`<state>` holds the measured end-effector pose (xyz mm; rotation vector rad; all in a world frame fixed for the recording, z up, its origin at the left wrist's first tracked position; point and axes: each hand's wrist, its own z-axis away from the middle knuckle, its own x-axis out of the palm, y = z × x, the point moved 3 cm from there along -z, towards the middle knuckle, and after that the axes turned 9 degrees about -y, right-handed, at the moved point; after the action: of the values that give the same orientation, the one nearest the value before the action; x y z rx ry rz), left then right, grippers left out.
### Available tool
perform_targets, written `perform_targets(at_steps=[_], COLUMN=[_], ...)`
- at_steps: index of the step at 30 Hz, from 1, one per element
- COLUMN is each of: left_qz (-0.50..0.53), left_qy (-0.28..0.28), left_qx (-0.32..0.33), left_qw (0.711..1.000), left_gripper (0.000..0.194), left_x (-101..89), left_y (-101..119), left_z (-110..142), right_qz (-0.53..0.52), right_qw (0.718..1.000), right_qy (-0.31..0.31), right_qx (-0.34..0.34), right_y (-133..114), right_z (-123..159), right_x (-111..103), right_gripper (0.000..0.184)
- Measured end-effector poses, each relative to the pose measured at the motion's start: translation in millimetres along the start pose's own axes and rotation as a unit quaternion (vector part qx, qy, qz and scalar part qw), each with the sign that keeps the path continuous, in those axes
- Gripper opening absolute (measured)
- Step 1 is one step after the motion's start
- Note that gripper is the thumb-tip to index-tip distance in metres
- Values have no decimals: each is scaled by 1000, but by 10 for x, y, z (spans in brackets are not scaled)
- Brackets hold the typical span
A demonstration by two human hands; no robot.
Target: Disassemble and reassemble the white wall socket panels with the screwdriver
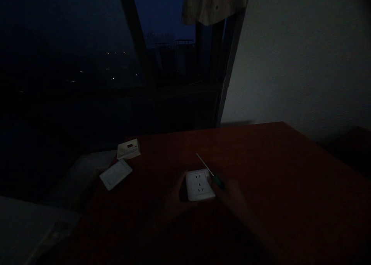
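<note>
A white wall socket [199, 186] with several dark slots faces up above the reddish-brown table, held between my two hands. My left hand [178, 199] grips its left side, the thumb and fingers bent around the edge. At the right edge, my right hand [228, 193] touches the socket and holds a screwdriver [216, 180] with a green handle. Its thin metal shaft points up and to the left, past the socket's far edge. The dim light hides most of the fingers' detail.
On the table's [261, 153] left edge lie a white rectangular plate [116, 175] and, behind it, a pale box-like piece [129, 149] with a dark opening. Beyond the table are a dark window [179, 64], a hanging curtain [214, 4] and a pale wall [301, 56].
</note>
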<state>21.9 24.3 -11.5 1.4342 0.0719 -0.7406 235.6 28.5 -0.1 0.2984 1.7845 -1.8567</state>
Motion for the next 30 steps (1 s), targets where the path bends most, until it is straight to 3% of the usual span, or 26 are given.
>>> perform_targets(at_steps=[3,8,14,20,24,30], left_qz=[63,63,104,89,62,40], left_qy=[-4,7,-17,-13,-17,-15], left_qx=[-8,29,99,107,110,128], left_qw=[998,998,989,990,992,991], left_gripper=[100,100,104,105,104,99], left_x=[39,186,553,982,1107,1124], left_y=[64,228,531,783,818,789], left_z=[-39,-268,-932,-1519,-1612,-1590], right_qz=[-11,-43,-41,-34,-16,42], right_qw=[1000,995,986,980,978,973], right_qy=[11,45,89,118,120,142], right_qx=[26,82,137,154,169,175], right_y=[37,174,506,780,888,896], right_z=[-8,-22,-118,-264,-282,-242], right_x=[-11,-215,-830,-1380,-1457,-1499], right_gripper=[38,41,43,43,43,46])
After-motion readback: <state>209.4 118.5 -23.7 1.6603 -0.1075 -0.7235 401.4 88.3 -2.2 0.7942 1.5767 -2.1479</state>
